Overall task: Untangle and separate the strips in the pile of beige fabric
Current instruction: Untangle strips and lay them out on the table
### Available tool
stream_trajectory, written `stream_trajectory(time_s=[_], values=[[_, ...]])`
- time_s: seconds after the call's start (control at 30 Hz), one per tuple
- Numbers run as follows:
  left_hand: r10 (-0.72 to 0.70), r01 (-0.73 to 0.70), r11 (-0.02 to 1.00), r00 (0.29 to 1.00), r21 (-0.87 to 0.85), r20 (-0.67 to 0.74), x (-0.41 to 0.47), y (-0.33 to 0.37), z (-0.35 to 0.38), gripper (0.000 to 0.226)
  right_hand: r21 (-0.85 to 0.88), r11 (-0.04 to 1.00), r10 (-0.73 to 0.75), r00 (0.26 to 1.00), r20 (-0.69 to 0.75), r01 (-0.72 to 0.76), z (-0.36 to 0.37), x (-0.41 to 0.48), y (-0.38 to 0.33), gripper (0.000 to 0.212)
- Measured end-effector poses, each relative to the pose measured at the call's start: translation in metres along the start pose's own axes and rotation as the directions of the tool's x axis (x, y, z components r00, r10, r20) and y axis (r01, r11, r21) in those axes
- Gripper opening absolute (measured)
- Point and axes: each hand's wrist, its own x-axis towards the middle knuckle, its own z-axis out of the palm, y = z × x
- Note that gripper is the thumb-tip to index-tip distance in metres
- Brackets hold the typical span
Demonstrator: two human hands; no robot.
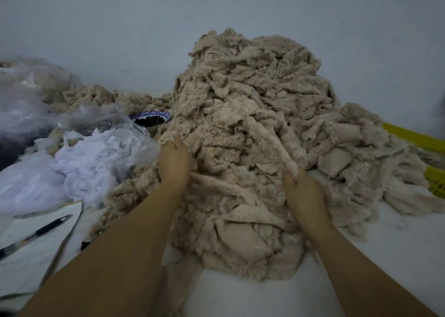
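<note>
A tall tangled pile of beige fleecy fabric strips (252, 95) rises in front of me against the pale wall and spreads down toward my arms. My left hand (173, 162) is at the pile's left side, fingers curled around a fluffy clump of beige strip (166, 137). My right hand (304, 194) is at the lower right of the pile and grips a long beige strip (272, 138) that runs up and left into the heap. Most fingertips are buried in the fabric.
White fabric and clear plastic bags (79, 162) lie at the left. A blue-rimmed bowl (150, 119) with dark contents sits behind them. A pen (36, 235) rests on a paper at the lower left. A yellow crate (428, 158) is at the right edge.
</note>
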Motion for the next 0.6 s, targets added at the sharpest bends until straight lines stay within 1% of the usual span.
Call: stream_trajectory(time_s=[0.07,0.1,0.13,0.17,0.2,0.23,0.27,0.3,0.33,0.37,0.4,0.43,0.5,0.53,0.57,0.6], values=[[0.101,-0.103,0.993,0.994,0.058,0.035,-0.004,0.004,0.006,0.057,-0.038,0.997,-0.066,0.997,-0.032,0.065,0.004,0.003,0.0,0.021],[0.136,-0.138,0.987,0.99,0.079,0.04,-0.007,0.003,0.006,0.056,-0.086,0.993,-0.083,0.996,-0.029,0.08,0.003,0.003,0.003,0.021],[0.148,-0.15,0.984,0.988,0.098,0.035,-0.004,-0.001,0.003,0.055,-0.193,0.976,-0.103,0.995,-0.015,0.098,-0.001,0.004,0.006,0.021],[0.131,-0.136,0.983,0.99,0.126,0.05,0.001,-0.006,-0.006,0.051,-0.307,0.948,-0.083,0.997,0.0,0.079,-0.008,0.006,0.011,0.023],[0.1,-0.111,0.976,0.993,0.187,0.07,0.007,-0.011,-0.021,0.044,-0.41,0.912,-0.047,0.999,-0.02,0.034,-0.015,0.01,0.018,0.028],[0.075,-0.087,0.959,0.996,0.269,0.055,0.017,-0.019,-0.035,0.036,-0.406,0.914,-0.003,0.997,-0.072,-0.026,-0.021,0.013,0.024,0.033],[0.042,-0.051,0.945,0.999,0.322,0.032,0.022,-0.018,-0.049,0.031,-0.376,0.926,-0.018,0.994,-0.108,-0.024,-0.023,0.015,0.026,0.037],[0.016,-0.032,0.904,0.999,0.427,0.04,0.027,-0.014,-0.054,0.029,-0.332,0.943,-0.042,0.994,-0.099,0.007,-0.018,0.015,0.021,0.038],[0.018,-0.041,0.904,0.998,0.426,0.057,0.025,-0.01,-0.054,0.03,-0.32,0.944,-0.089,0.996,-0.031,0.074,-0.009,0.009,0.012,0.037],[-0.013,-0.036,0.94,0.99,0.339,0.14,0.019,0.0,-0.05,0.035,-0.305,0.941,-0.137,0.989,0.059,0.149,0.004,0.004,0.003,0.036],[0.026,-0.102,0.945,0.97,0.31,0.241,0.015,0.008,-0.041,0.043,-0.299,0.93,-0.18,0.974,0.139,0.214,0.015,-0.002,-0.004,0.037],[0.026,-0.125,0.951,0.944,0.283,0.328,0.011,0.014,-0.029,0.051,-0.282,0.931,-0.184,0.966,0.182,0.23,0.021,-0.007,-0.008,0.037],[0.008,-0.149,0.954,0.882,0.261,0.472,0.004,0.024,-0.014,0.058,-0.222,0.953,-0.164,0.966,0.197,0.207,0.019,-0.01,-0.005,0.038],[-0.016,-0.126,0.959,0.869,0.254,0.494,0.001,0.029,-0.009,0.055,-0.2,0.956,-0.173,0.964,0.203,0.214,0.015,-0.011,-0.003,0.037],[-0.032,-0.088,0.97,0.877,0.226,0.48,0.003,0.032,-0.005,0.051,-0.203,0.95,-0.192,0.957,0.217,0.237,0.013,-0.014,-0.002,0.036],[-0.035,-0.06,0.977,0.899,0.203,0.436,0.001,0.038,-0.002,0.047,-0.212,0.938,-0.223,0.946,0.234,0.274,0.014,-0.018,-0.003,0.035]])
